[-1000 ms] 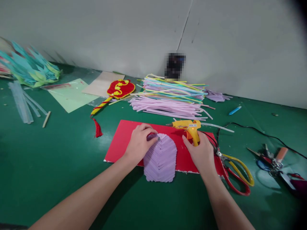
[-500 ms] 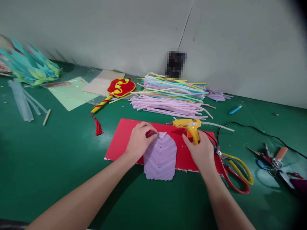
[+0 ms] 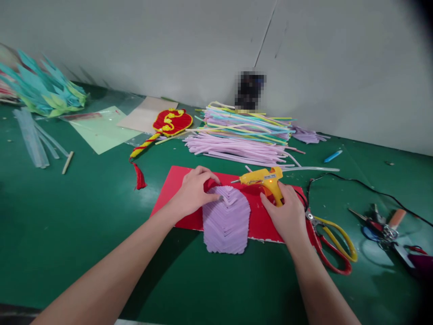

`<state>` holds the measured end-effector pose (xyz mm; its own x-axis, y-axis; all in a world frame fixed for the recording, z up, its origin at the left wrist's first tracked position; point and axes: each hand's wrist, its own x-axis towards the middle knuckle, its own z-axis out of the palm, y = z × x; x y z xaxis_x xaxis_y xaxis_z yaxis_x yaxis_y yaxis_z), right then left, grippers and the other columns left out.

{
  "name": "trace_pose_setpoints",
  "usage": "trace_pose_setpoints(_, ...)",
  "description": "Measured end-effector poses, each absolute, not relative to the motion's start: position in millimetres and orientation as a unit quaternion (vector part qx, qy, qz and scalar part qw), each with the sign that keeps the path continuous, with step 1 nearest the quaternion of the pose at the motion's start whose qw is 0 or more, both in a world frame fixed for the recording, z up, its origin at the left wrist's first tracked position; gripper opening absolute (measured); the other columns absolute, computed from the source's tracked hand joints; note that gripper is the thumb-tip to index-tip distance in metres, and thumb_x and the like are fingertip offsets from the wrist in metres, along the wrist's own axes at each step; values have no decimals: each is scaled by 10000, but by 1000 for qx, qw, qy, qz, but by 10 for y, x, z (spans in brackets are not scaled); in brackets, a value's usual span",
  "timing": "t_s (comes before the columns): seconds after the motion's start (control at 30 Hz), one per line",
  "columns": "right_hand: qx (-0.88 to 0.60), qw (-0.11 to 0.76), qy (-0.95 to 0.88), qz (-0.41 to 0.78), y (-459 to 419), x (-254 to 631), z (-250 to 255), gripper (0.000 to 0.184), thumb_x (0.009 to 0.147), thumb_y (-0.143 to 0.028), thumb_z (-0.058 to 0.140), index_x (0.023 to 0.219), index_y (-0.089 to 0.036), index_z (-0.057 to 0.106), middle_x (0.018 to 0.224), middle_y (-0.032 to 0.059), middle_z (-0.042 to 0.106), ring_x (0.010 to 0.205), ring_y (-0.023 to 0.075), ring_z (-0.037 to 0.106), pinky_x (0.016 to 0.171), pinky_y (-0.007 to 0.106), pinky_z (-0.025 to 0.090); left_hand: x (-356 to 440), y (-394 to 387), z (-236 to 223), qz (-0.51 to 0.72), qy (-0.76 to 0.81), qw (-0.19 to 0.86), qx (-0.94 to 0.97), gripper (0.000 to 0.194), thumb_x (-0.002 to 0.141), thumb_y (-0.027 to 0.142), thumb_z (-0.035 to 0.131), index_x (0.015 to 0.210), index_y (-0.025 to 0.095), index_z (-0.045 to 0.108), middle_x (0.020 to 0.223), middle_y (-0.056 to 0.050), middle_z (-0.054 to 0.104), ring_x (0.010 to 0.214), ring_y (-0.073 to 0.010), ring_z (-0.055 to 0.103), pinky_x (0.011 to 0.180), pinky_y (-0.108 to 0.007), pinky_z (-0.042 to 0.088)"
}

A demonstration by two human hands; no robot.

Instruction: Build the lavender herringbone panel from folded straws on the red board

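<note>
A lilac panel (image 3: 226,225) made of V-shaped rows of fuzzy stems lies partly on a red board (image 3: 169,198) and hangs over its near edge. At the panel's upper left is my left hand (image 3: 196,192). Its thumb touches the panel near the top V, and the other fingers arch beyond, apart from the thumb. My right hand (image 3: 286,212) grips the handle of a yellow hot glue gun (image 3: 262,176), whose nozzle points left above the panel's top edge. A small orange light glows on the gun, and a clear glue stick sticks out of its back.
Bundles of pastel pipe cleaners (image 3: 237,149) lie behind the board. Pliers with red and yellow handles (image 3: 333,237) rest at its right, near scissors and small tools (image 3: 389,230). A red fan-shaped ornament (image 3: 172,122) lies back left. A black cord (image 3: 365,180) runs right.
My left thumb and fingers have spread from a pinch at the panel's top. The glue gun's nozzle has shifted slightly left and tipped down in my right hand.
</note>
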<state>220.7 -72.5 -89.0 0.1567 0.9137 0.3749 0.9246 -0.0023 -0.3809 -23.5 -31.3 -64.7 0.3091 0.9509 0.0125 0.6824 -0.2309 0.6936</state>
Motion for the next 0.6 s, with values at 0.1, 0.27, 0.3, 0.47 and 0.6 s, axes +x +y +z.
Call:
trace_pose_setpoints(0.1,-695,267,-666,-39,-731,2186,-869,434,764,-386,531,1122,-143,554,979,118,607,918,261,568,784,381,470,-242,-321,-669,211,572,268,746,276,646,272,715,906,246,623,1136,-53,444,1134,-274,415,976,-491,313)
trace_pose_setpoints(0.27,-667,270,-690,-83,-733,2141,-838,370,782,-330,516,1110,-163,557,946,101,598,888,246,577,773,377,471,-251,-323,-715,206,552,268,763,197,689,255,685,880,275,642,1247,-36,399,1195,-286,363,1005,-494,268)
trace_pose_setpoints(0.3,-660,275,-694,-88,-733,2136,-837,361,782,-322,517,1106,-167,558,942,99,597,885,243,577,772,377,471,-253,-321,-719,202,549,267,766,190,693,260,683,879,280,647,1251,-32,402,1195,-286,363,1007,-494,264)
trace_pose_setpoints(0.47,-637,278,-710,-115,-723,2135,-857,336,773,-295,538,1080,-160,566,920,93,599,862,236,580,754,369,477,-252,-312,-697,186,555,268,765,188,695,297,680,881,277,658,1238,-32,435,1195,-283,367,1010,-476,265)
trace_pose_setpoints(0.6,-635,275,-713,-110,-711,2140,-878,339,780,-288,538,1088,-149,564,924,99,600,865,233,581,765,370,478,-248,-309,-692,185,562,271,759,200,681,302,690,877,273,661,1226,-37,449,1194,-274,372,1010,-460,271)
